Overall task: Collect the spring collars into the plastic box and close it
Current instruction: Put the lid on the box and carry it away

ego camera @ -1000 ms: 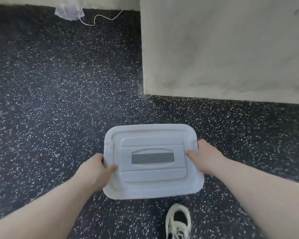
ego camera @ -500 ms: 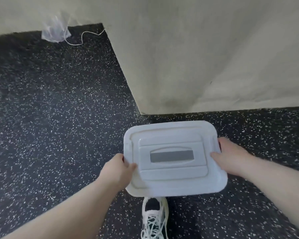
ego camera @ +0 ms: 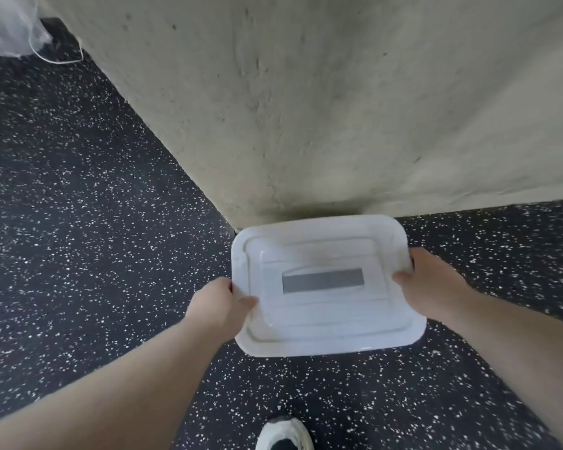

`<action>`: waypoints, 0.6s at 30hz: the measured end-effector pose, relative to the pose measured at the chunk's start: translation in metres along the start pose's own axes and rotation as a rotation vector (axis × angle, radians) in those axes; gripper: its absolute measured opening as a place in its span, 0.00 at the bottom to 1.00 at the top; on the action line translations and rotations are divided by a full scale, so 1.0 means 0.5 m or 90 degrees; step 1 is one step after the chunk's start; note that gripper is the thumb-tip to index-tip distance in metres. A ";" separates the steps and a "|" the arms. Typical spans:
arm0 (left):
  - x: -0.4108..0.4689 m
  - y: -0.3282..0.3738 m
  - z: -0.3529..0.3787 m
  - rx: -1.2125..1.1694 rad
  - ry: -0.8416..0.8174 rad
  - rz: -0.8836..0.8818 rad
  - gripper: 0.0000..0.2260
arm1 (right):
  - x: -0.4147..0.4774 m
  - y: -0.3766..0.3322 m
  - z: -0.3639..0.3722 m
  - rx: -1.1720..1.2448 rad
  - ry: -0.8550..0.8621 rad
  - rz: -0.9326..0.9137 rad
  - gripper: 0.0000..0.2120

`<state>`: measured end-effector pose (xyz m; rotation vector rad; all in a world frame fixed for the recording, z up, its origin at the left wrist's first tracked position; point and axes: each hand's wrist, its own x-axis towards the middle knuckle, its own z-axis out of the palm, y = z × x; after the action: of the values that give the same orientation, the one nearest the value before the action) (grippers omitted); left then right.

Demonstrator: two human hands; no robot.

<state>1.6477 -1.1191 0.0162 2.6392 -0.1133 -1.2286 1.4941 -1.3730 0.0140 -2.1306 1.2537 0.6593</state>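
Note:
A white plastic box [ego camera: 325, 323] with its lid on and a grey rectangle in the lid's middle is carried above the floor. My left hand [ego camera: 218, 308] grips its left edge, thumb on top of the lid. My right hand [ego camera: 431, 282] grips its right edge the same way. The box's far edge is close to the corner of a concrete pillar. No spring collars are in view; the inside of the box is hidden by the lid.
A large beige concrete pillar [ego camera: 322, 102] fills the upper middle and right. Dark speckled rubber floor [ego camera: 72, 241] spreads on the left and below. A clear plastic bag with a white cord [ego camera: 10, 30] lies at the top left. My white shoe [ego camera: 285, 433] shows below.
The box, still held in both hands, has come closer to the pillar's corner. The view has shifted so the pillar looms larger and the bag sits further left.

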 end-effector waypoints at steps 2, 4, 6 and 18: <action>0.027 0.012 -0.002 0.013 -0.003 0.010 0.11 | 0.024 -0.006 -0.001 -0.014 0.004 0.009 0.17; 0.048 0.021 -0.005 0.024 0.002 0.008 0.12 | 0.045 -0.013 -0.001 -0.004 0.008 0.017 0.16; 0.064 0.026 -0.006 0.039 0.005 0.005 0.14 | 0.061 -0.019 0.000 0.008 0.007 0.021 0.17; 0.089 0.040 -0.004 0.076 -0.029 0.008 0.13 | 0.099 -0.031 0.018 -0.054 -0.015 0.044 0.18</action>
<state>1.6783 -1.1453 -0.0109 2.7066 -0.2171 -1.3175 1.5285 -1.3909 -0.0218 -2.1488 1.3137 0.7781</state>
